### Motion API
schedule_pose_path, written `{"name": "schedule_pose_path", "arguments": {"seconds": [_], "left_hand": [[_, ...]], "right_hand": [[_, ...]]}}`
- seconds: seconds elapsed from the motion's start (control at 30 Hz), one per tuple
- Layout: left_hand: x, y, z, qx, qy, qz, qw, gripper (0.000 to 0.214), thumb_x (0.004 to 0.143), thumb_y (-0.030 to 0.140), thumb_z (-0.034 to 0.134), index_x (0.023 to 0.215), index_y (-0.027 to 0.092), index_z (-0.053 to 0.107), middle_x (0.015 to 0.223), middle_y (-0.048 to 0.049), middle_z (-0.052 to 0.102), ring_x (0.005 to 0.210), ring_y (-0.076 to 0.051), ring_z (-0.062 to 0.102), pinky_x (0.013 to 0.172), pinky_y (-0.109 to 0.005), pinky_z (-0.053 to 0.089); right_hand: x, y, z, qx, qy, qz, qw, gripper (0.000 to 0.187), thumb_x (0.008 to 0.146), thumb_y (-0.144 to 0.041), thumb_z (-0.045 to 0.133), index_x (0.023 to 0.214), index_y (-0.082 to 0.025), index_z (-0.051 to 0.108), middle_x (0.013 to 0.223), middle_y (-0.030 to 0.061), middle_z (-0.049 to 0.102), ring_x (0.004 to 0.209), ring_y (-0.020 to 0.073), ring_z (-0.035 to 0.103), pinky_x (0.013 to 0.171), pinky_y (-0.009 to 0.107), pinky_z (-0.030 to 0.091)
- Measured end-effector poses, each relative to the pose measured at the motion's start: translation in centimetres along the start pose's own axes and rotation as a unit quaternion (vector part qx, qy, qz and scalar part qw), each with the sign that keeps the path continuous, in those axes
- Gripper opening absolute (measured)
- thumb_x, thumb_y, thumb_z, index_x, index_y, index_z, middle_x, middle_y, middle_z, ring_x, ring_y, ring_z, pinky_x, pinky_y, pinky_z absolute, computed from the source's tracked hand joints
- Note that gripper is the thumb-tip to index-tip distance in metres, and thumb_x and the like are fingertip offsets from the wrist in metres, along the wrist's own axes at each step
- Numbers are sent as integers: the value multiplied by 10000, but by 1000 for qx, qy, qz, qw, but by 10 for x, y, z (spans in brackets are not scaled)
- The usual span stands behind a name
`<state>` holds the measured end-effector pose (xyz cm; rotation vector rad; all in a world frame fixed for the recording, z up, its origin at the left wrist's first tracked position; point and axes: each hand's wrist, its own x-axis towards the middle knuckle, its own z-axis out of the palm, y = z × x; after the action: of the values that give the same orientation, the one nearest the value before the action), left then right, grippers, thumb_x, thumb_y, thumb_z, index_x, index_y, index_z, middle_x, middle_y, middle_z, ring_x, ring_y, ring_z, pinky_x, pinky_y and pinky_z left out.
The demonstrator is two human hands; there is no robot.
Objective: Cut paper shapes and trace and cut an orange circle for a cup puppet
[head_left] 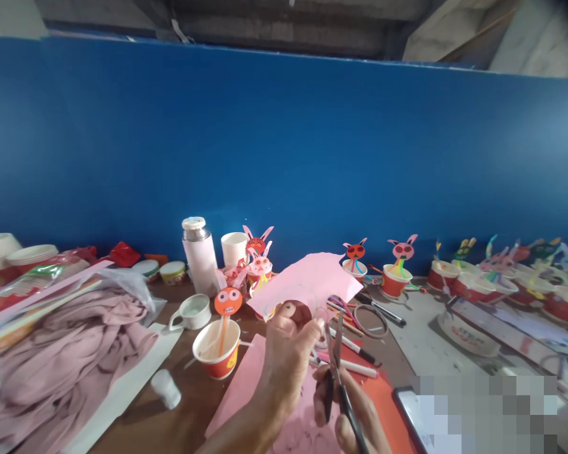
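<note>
My left hand point(286, 353) grips a piece of pink paper point(303, 280) by its lower edge, thumb on the near side. The paper has faint pencil outlines and a curved cut-out along its lower edge. In my right hand point(348, 403) is a pair of scissors point(335, 362) with black handles, the blades pointing up at the paper's lower right corner. Whether the blades touch the paper I cannot tell. Beneath both hands lies another pink sheet point(246, 384) with drawn marks. Left of my left hand stands a paper cup point(218, 359) holding an orange paper face on a stick.
A white mug point(195, 312), a thermos point(199, 255) and a glue-like white bottle point(165, 389) are on the left, beside mauve cloth point(71, 372). Markers point(357, 366) and a roll of tape point(372, 321) lie behind my right hand. Several decorated cups point(397, 280) line the blue partition point(284, 151).
</note>
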<state>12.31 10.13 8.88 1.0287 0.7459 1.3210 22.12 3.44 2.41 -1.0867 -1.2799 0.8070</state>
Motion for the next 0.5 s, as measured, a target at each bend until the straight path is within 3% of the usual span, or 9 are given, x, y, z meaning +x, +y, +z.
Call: {"name": "schedule_pose_path", "arguments": {"seconds": [0.23, 0.37, 0.5], "left_hand": [[-9, -6, 9, 27, 15, -17, 999, 140, 668, 220, 627, 686, 177, 495, 588, 29, 563, 576, -124, 547, 585, -220, 443], [-12, -12, 12, 40, 46, -27, 998, 179, 640, 216, 647, 667, 188, 473, 494, 61, 514, 445, -89, 495, 447, -176, 394], [-14, -14, 14, 17, 9, -65, 998, 193, 645, 239, 648, 682, 186, 466, 487, 67, 506, 346, -66, 439, 345, -162, 342]], "right_hand": [[-4, 10, -6, 17, -15, 32, 999, 566, 705, -690, 528, 1012, -224, 621, 844, 69, 652, 677, 207, 604, 629, 299, 515], [-7, 11, -9, -41, 13, 34, 999, 576, 710, -693, 520, 1035, -235, 650, 806, 81, 669, 836, 275, 627, 661, 313, 535], [-6, 12, -11, -42, 23, 44, 998, 625, 696, -723, 502, 1068, -243, 651, 860, 91, 682, 907, 308, 619, 722, 364, 536]]}}
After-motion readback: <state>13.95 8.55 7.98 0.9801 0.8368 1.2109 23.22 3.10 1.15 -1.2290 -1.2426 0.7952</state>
